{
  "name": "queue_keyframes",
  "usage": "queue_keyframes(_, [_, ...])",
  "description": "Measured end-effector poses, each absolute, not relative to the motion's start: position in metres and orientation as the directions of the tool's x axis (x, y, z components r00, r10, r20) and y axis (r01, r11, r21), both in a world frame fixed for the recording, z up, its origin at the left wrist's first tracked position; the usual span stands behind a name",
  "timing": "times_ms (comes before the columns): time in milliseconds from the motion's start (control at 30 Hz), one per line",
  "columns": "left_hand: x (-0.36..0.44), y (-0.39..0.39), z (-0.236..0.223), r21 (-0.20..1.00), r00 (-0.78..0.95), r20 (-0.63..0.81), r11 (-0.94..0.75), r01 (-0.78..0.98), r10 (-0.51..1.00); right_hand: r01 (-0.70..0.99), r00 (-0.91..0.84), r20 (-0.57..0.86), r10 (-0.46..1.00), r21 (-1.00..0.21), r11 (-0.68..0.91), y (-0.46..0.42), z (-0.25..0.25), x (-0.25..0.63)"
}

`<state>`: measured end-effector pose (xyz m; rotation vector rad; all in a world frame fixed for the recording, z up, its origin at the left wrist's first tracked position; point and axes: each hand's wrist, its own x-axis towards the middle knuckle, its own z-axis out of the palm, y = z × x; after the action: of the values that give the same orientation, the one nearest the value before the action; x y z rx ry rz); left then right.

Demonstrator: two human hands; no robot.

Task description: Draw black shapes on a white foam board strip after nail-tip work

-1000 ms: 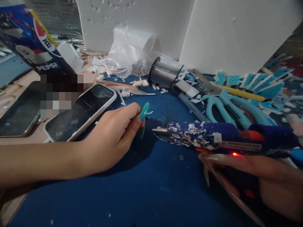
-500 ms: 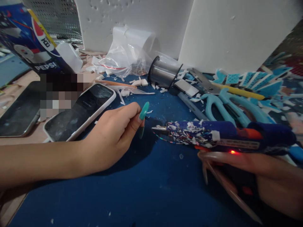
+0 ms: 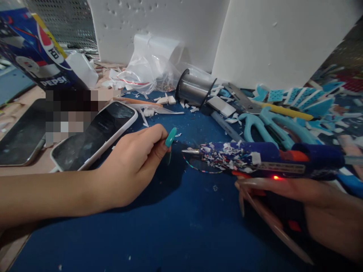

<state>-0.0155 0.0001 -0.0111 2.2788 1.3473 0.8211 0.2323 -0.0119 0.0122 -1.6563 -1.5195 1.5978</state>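
My right hand grips a blue glue gun, its metal nozzle pointing left and its front crusted with white scraps. A small red light glows on the gun's side. Close in front of the nozzle, my left hand is closed in a pinch, with long green nails showing. What those fingers hold, if anything, is hidden. A thin multicoloured beaded strand curves below the nozzle on the blue work surface. Between nozzle and left fingertips there is a small gap.
Left of my hand lie a white-cased phone and a dark phone. A Pepsi cup stands behind them. Farther back are a plastic bag, a wire spool and white foam boards. Light-blue scissors lie behind the gun.
The glue gun and right hand have shifted very slightly left and up in view. More of the beaded strand shows beneath the nozzle. The left hand keeps its pinch.
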Motion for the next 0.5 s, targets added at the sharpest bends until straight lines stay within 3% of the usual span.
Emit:
queue_keyframes(133, [-0.016, -0.001, -0.011, 0.573, 0.383, 0.282, -0.475, 0.668, 0.880, 0.330, -0.290, -0.599, 0.746, -0.795, -0.509, -0.010, 0.005, 0.242])
queue_keyframes(267, [-0.017, -0.001, -0.010, 0.576, 0.397, 0.283, -0.486, 0.657, 0.873, 0.280, -0.331, -0.584, 0.741, -0.811, -0.513, -0.007, 0.004, 0.248])
queue_keyframes(500, [-0.017, -0.002, -0.007, 0.566, 0.407, 0.280, -0.492, 0.662, 0.869, 0.349, -0.234, -0.577, 0.783, -0.801, -0.486, -0.007, 0.007, 0.234])
